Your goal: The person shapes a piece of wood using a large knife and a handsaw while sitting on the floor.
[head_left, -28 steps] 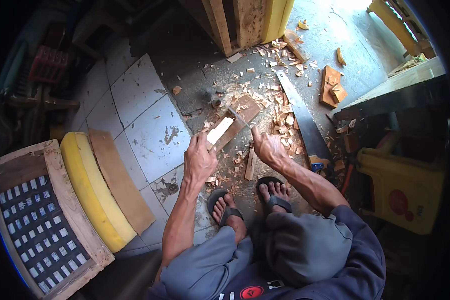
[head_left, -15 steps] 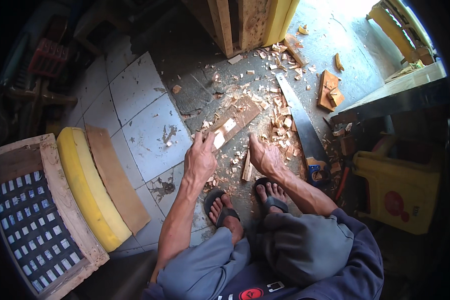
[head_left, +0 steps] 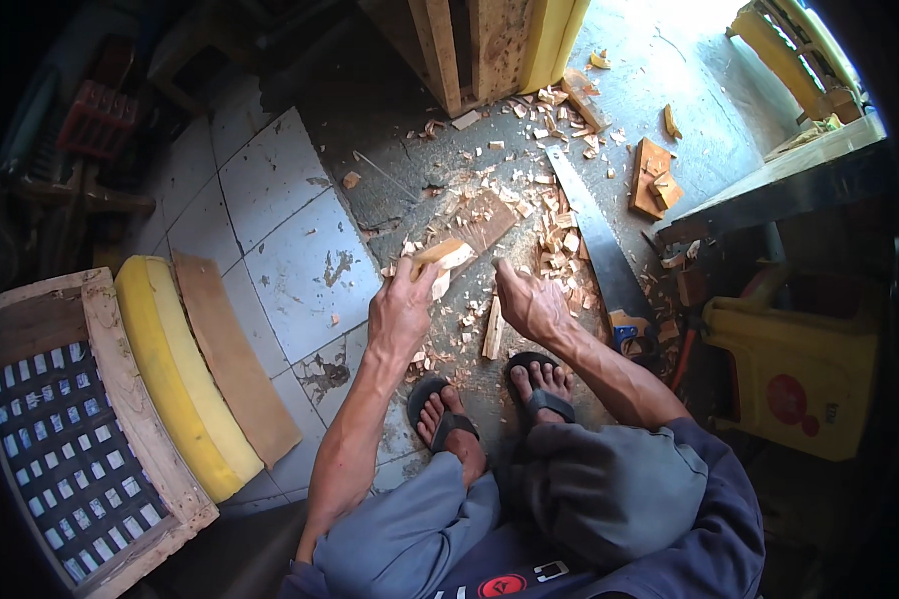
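in the head view, the left hand (head_left: pixel 400 311) is closed around a short piece of wood (head_left: pixel 445 254), pinching it near its lower left end, with the pale, freshly cut face toward the right. the piece is held slanted over a brown board (head_left: pixel 487 224) that lies on the floor (head_left: pixel 649 100); whether the two touch cannot be told. the right hand (head_left: pixel 531 304) is clenched on a tool (head_left: pixel 385 173), which shows only as a faint, blurred streak up and to the left, so its shape cannot be made out. this hand is to the right of the piece, well apart from the left hand.

a loose stick (head_left: pixel 492 329) lies just below the right hand, near the person's two feet (head_left: pixel 544 389) in dark sandals. wood chips (head_left: pixel 566 250) are scattered around the board, thickest to its right. beyond them a saw (head_left: pixel 599 230) lies flat, its blade pointing away and its blue and black handle toward the person. farther right are a brown wood block (head_left: pixel 649 175) with a smaller piece on it, and a yellow plastic stool (head_left: pixel 789 359). at the left, on the white tiles (head_left: pixel 305 260), a yellow foam strip (head_left: pixel 185 384) stands between a brown strip (head_left: pixel 235 359) and a wooden frame (head_left: pixel 135 399) with dark webbing.
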Tool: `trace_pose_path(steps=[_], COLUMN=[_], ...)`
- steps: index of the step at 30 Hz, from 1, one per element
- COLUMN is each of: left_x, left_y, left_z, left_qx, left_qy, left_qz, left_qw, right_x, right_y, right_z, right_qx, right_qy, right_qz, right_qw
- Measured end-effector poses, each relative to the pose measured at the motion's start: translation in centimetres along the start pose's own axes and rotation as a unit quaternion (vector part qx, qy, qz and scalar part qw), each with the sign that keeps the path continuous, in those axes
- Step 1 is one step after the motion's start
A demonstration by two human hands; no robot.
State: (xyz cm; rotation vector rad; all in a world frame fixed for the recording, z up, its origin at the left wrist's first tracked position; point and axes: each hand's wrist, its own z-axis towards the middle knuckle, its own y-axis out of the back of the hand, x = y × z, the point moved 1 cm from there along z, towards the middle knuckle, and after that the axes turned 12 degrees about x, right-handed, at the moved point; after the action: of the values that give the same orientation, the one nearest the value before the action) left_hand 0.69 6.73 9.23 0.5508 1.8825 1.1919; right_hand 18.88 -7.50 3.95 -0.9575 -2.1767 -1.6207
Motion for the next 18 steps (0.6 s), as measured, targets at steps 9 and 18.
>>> trace_pose_path(steps=[9,18], left_x=[4.5,4.6], left_y=[-2.6,-2.0], left_z=[0.2,1.7], left_qx=[-0.085,-0.049], left_qy=[0.089,0.113], left_qz=[-0.269,-0.251], left_qw=[0.955,0.96], right_x=[-3.1,-1.7], right_y=[-3.4,-1.0], right_z=[-1.0,-1.2], right_qx=[-0.039,-0.002], right_qy=[-0.063,-0.054], right_qz=[0.098,0.066], right_qw=[0.992,0.996])
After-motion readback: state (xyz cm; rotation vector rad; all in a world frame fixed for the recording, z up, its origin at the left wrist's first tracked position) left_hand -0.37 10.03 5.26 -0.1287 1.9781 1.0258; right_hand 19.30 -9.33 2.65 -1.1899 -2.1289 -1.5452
